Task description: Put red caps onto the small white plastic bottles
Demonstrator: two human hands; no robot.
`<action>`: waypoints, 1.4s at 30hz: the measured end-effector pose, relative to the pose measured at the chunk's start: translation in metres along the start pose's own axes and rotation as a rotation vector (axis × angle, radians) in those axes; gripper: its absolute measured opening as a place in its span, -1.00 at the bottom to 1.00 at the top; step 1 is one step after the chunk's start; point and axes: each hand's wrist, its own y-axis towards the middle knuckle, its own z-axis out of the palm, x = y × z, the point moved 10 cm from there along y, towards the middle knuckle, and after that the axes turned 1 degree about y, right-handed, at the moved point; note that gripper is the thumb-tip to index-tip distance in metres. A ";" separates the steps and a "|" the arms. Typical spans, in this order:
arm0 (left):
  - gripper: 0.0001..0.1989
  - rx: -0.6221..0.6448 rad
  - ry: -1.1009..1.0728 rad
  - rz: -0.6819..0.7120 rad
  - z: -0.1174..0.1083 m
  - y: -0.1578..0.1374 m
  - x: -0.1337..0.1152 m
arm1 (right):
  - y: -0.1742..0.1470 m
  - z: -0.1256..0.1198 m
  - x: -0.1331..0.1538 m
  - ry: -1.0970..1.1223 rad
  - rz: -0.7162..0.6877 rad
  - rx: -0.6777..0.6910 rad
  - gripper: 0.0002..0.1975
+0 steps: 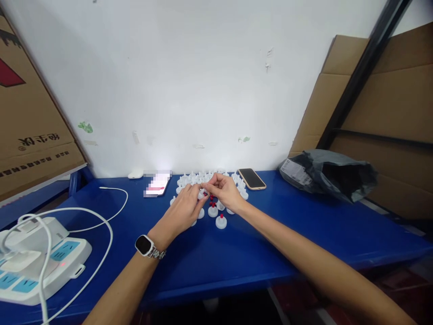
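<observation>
Among many small white nozzle caps (184,180) on the blue tabletop, my two hands meet at the fingertips. My left hand (186,205), with a watch at its wrist, is closed around a white nozzle cap (202,194), partly hidden by the fingers. My right hand (223,189) pinches at the top of that cap; whatever lies between its fingertips is too small and covered to make out. Just below the hands are several small red tips (211,198). Nearest the front edge stands a white cap with a red tip (221,221), upright.
A lit phone (158,184) lies left of the caps, a dark-screened phone (252,178) right. Farther right is a grey plastic bag (324,174). A power strip (50,271) with looping white cables fills the left front. Cardboard boxes (34,113) stand at the sides; a white wall rises behind.
</observation>
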 end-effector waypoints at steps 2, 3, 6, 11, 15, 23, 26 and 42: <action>-0.66 0.003 -0.003 0.011 0.001 0.003 -0.002 | 0.000 0.001 0.008 -0.023 -0.024 0.001 -0.60; -0.66 0.000 -0.003 0.016 0.001 0.004 -0.003 | 0.001 0.000 0.013 -0.032 -0.034 0.008 -0.61; -0.55 -0.059 0.013 -0.002 -0.006 0.007 -0.002 | 0.005 -0.009 0.027 -0.106 -0.073 -0.005 -0.62; -0.52 -0.082 0.020 -0.053 -0.014 0.002 0.015 | 0.010 -0.030 0.021 -0.338 -0.056 -0.013 -0.70; -0.72 -0.017 0.022 -0.054 -0.010 -0.001 0.019 | 0.005 -0.017 0.007 -0.523 -0.053 0.127 -0.81; -0.75 0.038 0.014 -0.047 -0.002 -0.001 0.020 | -0.003 0.013 -0.011 -0.667 -0.005 0.344 -0.91; -0.74 0.064 0.012 -0.046 0.001 -0.002 0.022 | -0.006 0.017 -0.014 -0.603 0.010 0.389 -0.90; -0.71 0.101 0.106 -0.082 0.012 0.007 0.013 | 0.001 -0.003 -0.024 -1.089 0.068 0.463 -0.88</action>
